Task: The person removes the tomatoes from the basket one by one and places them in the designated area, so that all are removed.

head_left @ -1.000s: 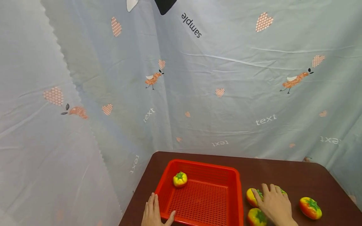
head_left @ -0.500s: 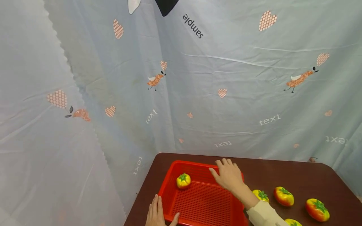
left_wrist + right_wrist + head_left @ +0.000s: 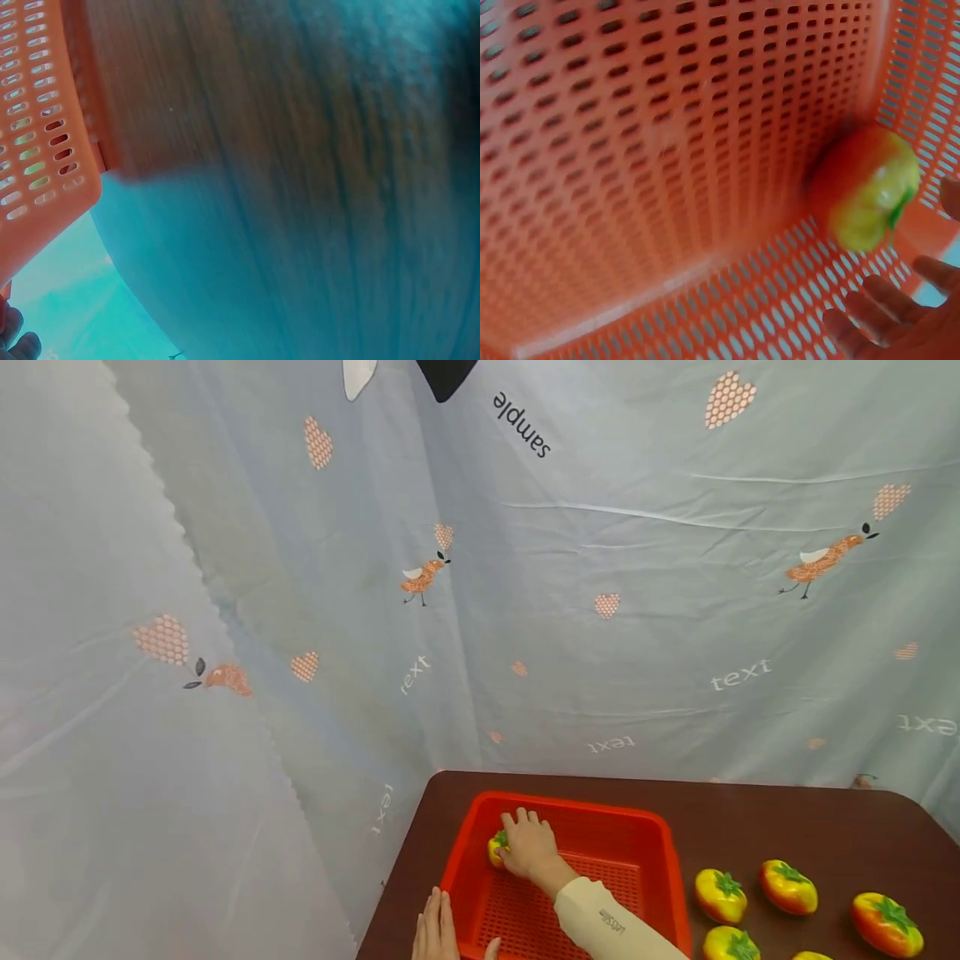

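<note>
A glossy yellow-and-red persimmon with a green leafy top sits inside the red plastic basket, at its far left corner. My right hand reaches into the basket and partly covers that persimmon in the head view. The right wrist view shows the persimmon against the slotted walls, with the fingers of my right hand spread beside it, apart from it. My left hand rests with straight fingers at the basket's near left rim. In the left wrist view only its fingertips show, beside the basket wall.
Right of the basket, several more persimmons lie on the dark brown table, among them one nearest the basket, another behind it and one farther right. A printed pale curtain hangs behind and to the left.
My right hand has left the persimmons on the table, crossed above the basket and come down beside the one inside. The left hand stays at the rim. The head view has shifted slightly.
</note>
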`<state>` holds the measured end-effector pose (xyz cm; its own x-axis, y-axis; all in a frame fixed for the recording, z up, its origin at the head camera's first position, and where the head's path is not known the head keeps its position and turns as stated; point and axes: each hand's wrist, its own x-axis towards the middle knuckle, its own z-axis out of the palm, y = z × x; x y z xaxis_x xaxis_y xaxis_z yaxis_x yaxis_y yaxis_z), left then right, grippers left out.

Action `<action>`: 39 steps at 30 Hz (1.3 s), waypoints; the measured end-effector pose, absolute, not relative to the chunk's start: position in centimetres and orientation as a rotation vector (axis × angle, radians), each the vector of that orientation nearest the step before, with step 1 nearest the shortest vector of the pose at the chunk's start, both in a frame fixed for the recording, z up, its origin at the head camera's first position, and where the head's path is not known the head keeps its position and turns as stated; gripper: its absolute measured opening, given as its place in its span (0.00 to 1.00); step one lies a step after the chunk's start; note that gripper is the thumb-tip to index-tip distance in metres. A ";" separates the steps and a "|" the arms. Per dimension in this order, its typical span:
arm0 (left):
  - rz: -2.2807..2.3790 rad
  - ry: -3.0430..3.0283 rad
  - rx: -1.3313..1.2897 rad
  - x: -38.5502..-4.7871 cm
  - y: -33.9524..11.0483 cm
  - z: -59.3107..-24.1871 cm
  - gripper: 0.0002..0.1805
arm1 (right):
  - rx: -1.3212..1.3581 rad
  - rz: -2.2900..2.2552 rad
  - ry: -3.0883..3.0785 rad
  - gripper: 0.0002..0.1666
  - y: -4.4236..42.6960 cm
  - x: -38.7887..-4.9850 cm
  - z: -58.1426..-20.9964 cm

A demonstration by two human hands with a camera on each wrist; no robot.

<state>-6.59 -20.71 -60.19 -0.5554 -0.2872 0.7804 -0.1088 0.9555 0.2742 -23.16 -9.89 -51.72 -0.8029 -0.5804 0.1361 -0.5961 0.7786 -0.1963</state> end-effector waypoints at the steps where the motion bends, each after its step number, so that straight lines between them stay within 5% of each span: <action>1: -0.237 -2.149 0.272 -6.6 -20.5 -60.4 0.56 | 0.943 0.367 -2.905 0.34 -10.1 -23.2 -52.1; 7: -0.226 -2.113 0.250 -6.8 -19.5 -60.8 0.56 | 0.915 0.514 -2.953 0.25 -10.2 -23.3 -53.6; 15: -0.229 -2.157 0.228 -6.8 -20.0 -60.0 0.57 | 0.986 0.484 -2.952 0.36 -10.5 -23.4 -53.7; 28: -0.243 -2.156 0.259 -6.7 -20.6 -60.3 0.58 | 1.075 -0.071 -2.894 0.37 -10.9 -21.5 -53.8; 39: -0.244 -2.126 0.232 -6.6 -20.8 -60.7 0.57 | 1.095 -0.055 -2.908 0.33 -11.2 -22.3 -53.6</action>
